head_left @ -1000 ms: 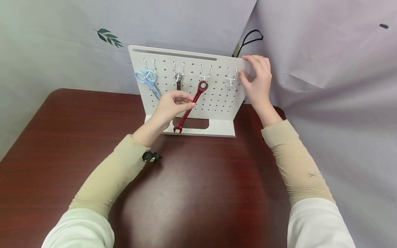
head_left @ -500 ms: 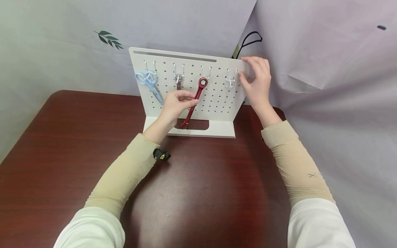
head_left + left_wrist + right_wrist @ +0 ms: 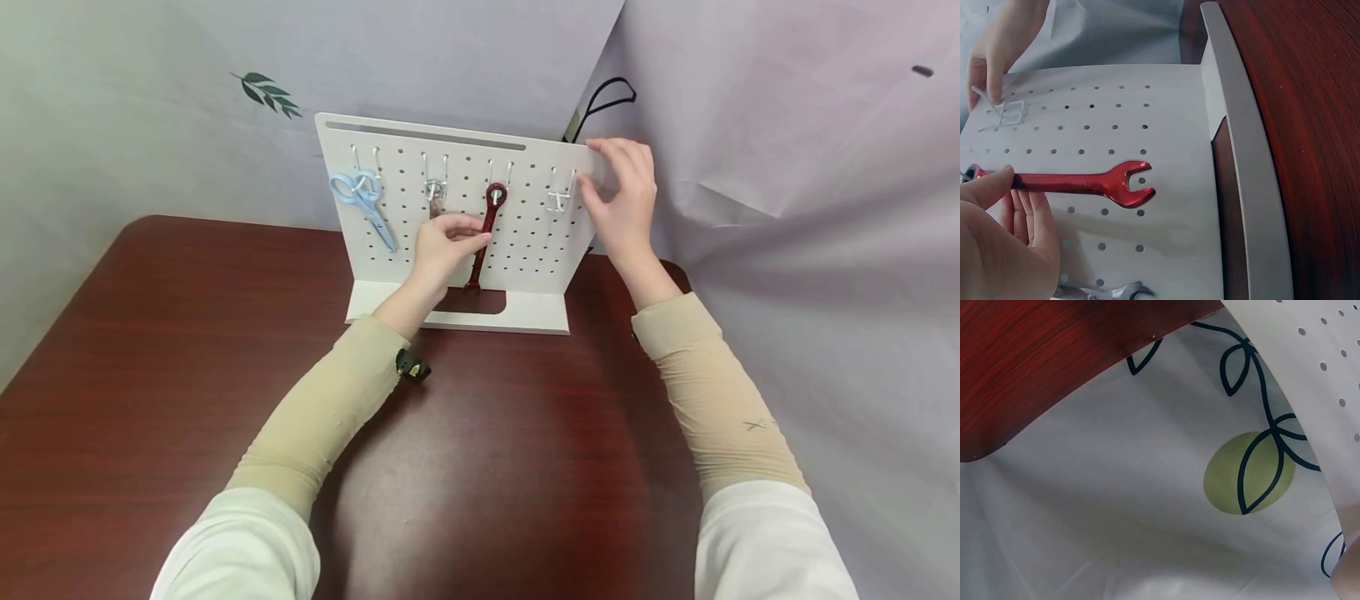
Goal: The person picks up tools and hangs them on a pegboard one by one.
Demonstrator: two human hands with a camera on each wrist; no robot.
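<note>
My left hand (image 3: 444,250) pinches the shaft of a red combination wrench (image 3: 489,218) between thumb and fingers. The wrench's ring end sits over a white hook (image 3: 497,197) on a white pegboard (image 3: 517,242); whether it hangs there cannot be told. Its open jaw end (image 3: 1129,184) points down along the board in the left wrist view. My right hand (image 3: 626,196) grips the board's upper right edge, thumb in front. Only a sliver of that hand (image 3: 1349,575) shows in the right wrist view.
Light blue scissors (image 3: 363,196) hang on the leftmost hook. A silver wrench (image 3: 1110,292) hangs on the neighbouring hook, partly behind my left hand. The rightmost hook (image 3: 557,200) bears nothing. The board stands on a dark red wooden table (image 3: 480,467), before a patterned cloth (image 3: 1116,487).
My left hand has moved right and slightly up with the red wrench, which now stands steeper, its ring end over the hook. My right hand stays on the board's edge.
</note>
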